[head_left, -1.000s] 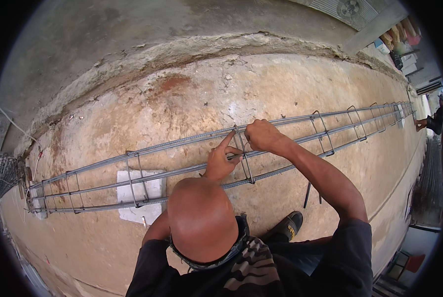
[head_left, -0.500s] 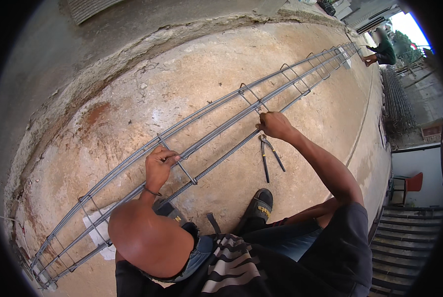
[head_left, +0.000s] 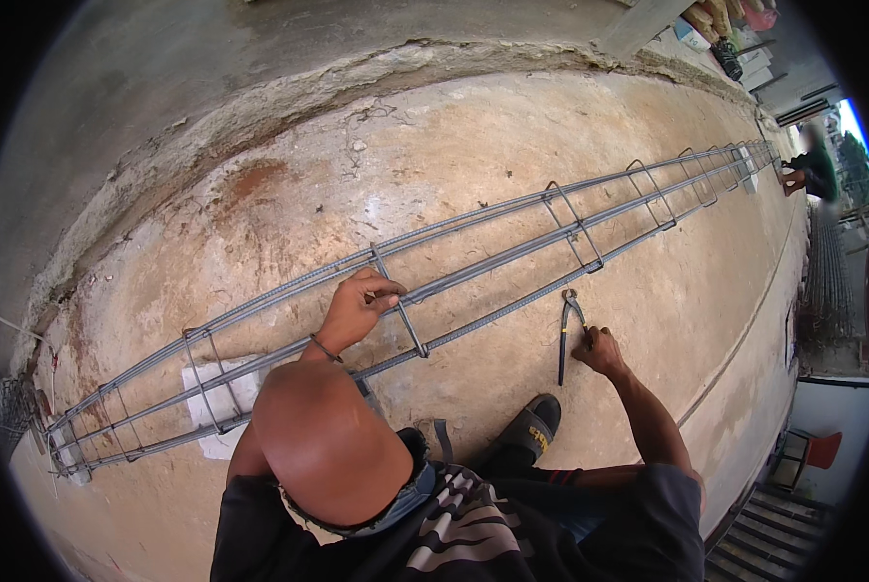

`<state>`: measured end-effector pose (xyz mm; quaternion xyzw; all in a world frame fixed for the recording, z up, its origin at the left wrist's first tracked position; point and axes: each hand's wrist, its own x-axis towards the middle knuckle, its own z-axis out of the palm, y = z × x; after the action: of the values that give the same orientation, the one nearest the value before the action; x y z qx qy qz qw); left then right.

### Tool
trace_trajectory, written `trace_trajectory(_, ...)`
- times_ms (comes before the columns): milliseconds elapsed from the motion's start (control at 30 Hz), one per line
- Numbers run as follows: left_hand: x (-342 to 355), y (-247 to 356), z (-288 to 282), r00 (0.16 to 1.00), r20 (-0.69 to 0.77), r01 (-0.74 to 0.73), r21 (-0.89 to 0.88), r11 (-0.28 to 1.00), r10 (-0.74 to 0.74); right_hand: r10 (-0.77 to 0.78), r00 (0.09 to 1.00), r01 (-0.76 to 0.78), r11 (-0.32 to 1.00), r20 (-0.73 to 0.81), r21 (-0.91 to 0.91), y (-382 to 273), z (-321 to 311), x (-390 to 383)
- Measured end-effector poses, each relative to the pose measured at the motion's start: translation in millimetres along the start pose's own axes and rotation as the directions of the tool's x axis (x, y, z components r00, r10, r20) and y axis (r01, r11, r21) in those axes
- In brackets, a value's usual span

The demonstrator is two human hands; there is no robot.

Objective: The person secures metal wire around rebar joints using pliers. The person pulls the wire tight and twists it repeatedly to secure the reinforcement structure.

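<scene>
A long steel rebar cage [head_left: 492,314] with rectangular stirrups runs diagonally across the floor. My left hand [head_left: 360,303] is pinched on a stirrup [head_left: 412,334] where it crosses the middle bars, slightly left of centre. Below the cage on the right, a pair of end-cutting pincers [head_left: 563,355] with dark and yellow handles lies on the floor, jaws toward the cage. My right hand [head_left: 602,349] has its fingers closed round one of the pincers' handles. My bare knee [head_left: 327,446] rises just beneath my left arm.
A white slab [head_left: 224,444] lies under the cage's left part. A cracked concrete ledge [head_left: 425,53] borders the back. A co-worker [head_left: 818,170] crouches at the cage's far right end. Rebar [head_left: 827,286] is stacked along the right side, near a red chair [head_left: 820,448] and a metal grate [head_left: 764,538].
My right hand has left the rebar cage and moved down onto the pincers. My left hand stays at the same stirrup. The view has swung between frames.
</scene>
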<state>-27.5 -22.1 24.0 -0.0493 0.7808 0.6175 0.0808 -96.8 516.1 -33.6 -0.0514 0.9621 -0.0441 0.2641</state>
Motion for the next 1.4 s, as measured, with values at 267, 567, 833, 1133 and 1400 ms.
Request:
trace_trajectory(267,8,-7,-3,0.984,0.152,0.114,-0.148,0.982,-0.091,-0.089,0.994,0.095,0.992,-0.062,0.088,-11,0,-5)
trace_trajectory(567,11,-22,-11,0.913,0.357,0.312,-0.298,0.902,-0.198,0.027,1.000,-0.028,0.995,0.009,0.092,-43,10,-13)
trace_trajectory(833,-31,5,21,0.850,-0.275,-0.276,0.495,0.824,0.449,0.161,0.891,-0.411,0.683,0.424,0.604,-96,-96,-59)
trace_trajectory(1133,-18,-17,26,0.859,-0.448,-0.239,0.077,0.968,0.248,-0.658,0.748,0.476,0.440,0.087,-0.761,-259,-190,-97)
trace_trajectory(1400,-6,-18,13,0.971,-0.233,-0.112,-0.277,0.954,0.047,-0.864,0.451,0.477,0.023,0.223,-0.879,-364,-175,-34)
